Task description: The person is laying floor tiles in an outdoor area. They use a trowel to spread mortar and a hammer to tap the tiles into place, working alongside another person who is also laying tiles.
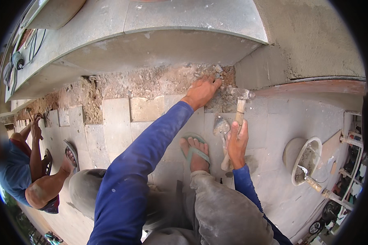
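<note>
My right hand (238, 143) is wrapped round the wooden handle of a hammer (241, 107). The dusty metal hammer head is raised over the broken strip beside the wall. My left hand (203, 90) reaches down into the rubble (159, 79), palm down, with its fingers curled; whatever they grip is hidden beneath them. Small grey stone chips (218, 68) lie just beyond its fingertips. Under my right hand, a mortar-crusted trowel (221, 125) rests on the tiles.
On the left another person (18, 179) crouches, hands at the same broken strip. A raised ledge (151, 51) runs along the far side. To the right stands a bucket (293, 161) with mortar and a wooden-handled tool. My sandalled foot (198, 153) is on the tiles.
</note>
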Available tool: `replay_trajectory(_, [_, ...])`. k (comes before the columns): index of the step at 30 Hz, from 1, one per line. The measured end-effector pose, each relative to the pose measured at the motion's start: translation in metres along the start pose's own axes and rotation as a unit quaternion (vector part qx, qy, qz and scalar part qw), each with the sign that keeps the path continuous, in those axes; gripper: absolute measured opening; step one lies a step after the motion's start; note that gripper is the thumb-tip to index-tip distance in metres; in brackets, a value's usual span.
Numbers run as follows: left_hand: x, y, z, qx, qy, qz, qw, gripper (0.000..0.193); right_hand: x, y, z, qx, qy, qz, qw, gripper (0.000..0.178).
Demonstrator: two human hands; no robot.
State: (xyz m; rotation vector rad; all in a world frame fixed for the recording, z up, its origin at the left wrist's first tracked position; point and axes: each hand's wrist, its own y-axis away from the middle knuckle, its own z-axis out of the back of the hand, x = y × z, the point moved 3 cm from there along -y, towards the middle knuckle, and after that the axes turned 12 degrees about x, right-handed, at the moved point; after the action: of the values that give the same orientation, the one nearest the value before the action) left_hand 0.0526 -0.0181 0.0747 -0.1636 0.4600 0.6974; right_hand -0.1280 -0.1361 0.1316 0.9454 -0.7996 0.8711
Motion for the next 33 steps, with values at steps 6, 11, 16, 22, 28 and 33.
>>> replay_trajectory(6, [0.018,0.006,0.016,0.051,-0.087,0.045,0.994,0.035,-0.029,0.042,0.018,-0.014,0.026,-0.065,0.997,0.043])
replay_trajectory(11, [0.078,0.028,-0.002,0.144,-0.053,0.138,0.978,0.038,-0.04,0.055,0.018,0.004,0.091,-0.055,0.994,0.044])
replay_trajectory(16, [0.085,0.038,-0.01,0.135,-0.069,0.168,0.974,0.035,-0.019,0.063,0.007,0.048,0.023,-0.12,0.991,0.046])
replay_trajectory(22, [0.079,0.036,-0.008,0.125,-0.092,0.194,0.969,0.033,-0.028,0.067,0.005,0.064,0.046,-0.132,0.988,0.058])
replay_trajectory(28, [0.075,0.021,0.013,0.255,-0.01,0.275,0.927,0.037,-0.069,0.058,0.007,0.051,0.059,-0.057,0.995,0.048])
replay_trajectory(33, [0.084,0.043,0.002,0.141,-0.055,0.278,0.949,0.037,-0.1,0.05,0.012,0.023,0.098,-0.015,0.995,0.049])
